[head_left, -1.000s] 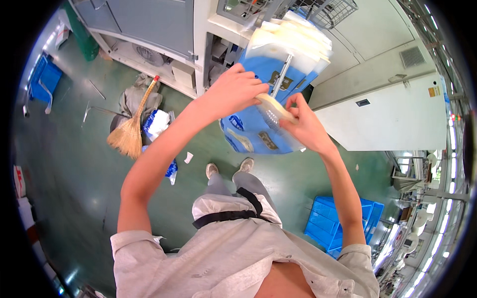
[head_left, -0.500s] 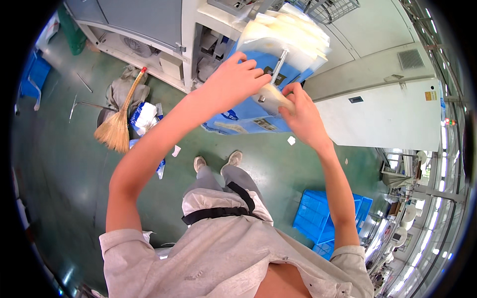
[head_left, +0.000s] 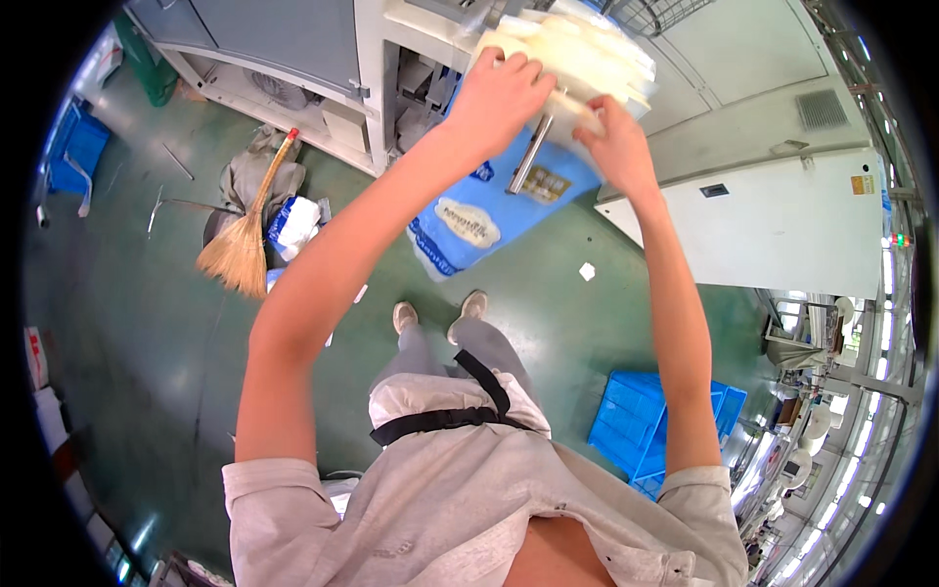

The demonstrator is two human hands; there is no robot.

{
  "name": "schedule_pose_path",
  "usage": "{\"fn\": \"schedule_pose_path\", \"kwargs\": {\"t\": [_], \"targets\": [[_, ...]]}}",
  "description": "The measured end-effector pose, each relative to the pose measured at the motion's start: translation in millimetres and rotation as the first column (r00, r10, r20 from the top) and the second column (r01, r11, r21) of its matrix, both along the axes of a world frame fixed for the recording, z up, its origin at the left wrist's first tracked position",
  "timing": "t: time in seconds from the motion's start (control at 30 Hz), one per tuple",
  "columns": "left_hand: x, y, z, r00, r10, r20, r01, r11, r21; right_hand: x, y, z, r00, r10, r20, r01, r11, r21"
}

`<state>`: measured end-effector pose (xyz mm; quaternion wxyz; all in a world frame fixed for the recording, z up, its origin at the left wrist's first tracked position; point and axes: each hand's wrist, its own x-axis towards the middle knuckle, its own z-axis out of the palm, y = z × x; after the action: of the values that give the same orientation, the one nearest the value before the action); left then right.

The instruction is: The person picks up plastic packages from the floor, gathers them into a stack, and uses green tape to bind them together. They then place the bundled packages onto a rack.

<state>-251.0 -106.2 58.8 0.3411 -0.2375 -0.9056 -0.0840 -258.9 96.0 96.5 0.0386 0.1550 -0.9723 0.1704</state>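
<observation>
A stack of plastic bags [head_left: 469,223], blue and printed lower down, hangs in front of me with thick, pale cream top edges [head_left: 577,61]. Out of the stack a shiny metal rod [head_left: 531,157] sticks toward me, its near end bare. My left hand [head_left: 501,96] is closed over the cream edge left of the rod, fingers curled. On the other side, my right hand [head_left: 616,147] pinches the pale edge between thumb and fingers. Motion blurs the edge between my hands, and some fingertips are hidden.
Ahead stands a pale machine cabinet [head_left: 743,220], with a wire basket [head_left: 660,15] near the bags. A straw broom [head_left: 240,249] lies on the green floor at left, beside crumpled bags [head_left: 293,227]. Blue crates [head_left: 626,421] sit at lower right. White scraps [head_left: 587,271] lie on the floor.
Both hands have moved away from me with the pale edge, from the rod's near end back toward the stack. The rod's end now shows bare, and more of the blue printed front is visible.
</observation>
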Motion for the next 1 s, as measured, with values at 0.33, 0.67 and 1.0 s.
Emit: {"fn": "schedule_pose_path", "kwargs": {"t": [0.33,0.67,1.0], "targets": [[121,-47,-3,0.974,0.192,0.119,-0.226,0.846,0.483,103,45,-27,0.934,0.087,-0.348,-0.187,0.946,-0.265],[333,120,-49,-0.099,-0.382,0.919,-0.381,0.868,0.320,508,323,-214,-0.351,0.056,0.935,0.861,0.411,0.299],[343,180,-45,-0.237,-0.273,0.932,-0.224,0.949,0.221,511,402,-184,-0.386,0.184,0.904,0.922,0.030,0.387]]}}
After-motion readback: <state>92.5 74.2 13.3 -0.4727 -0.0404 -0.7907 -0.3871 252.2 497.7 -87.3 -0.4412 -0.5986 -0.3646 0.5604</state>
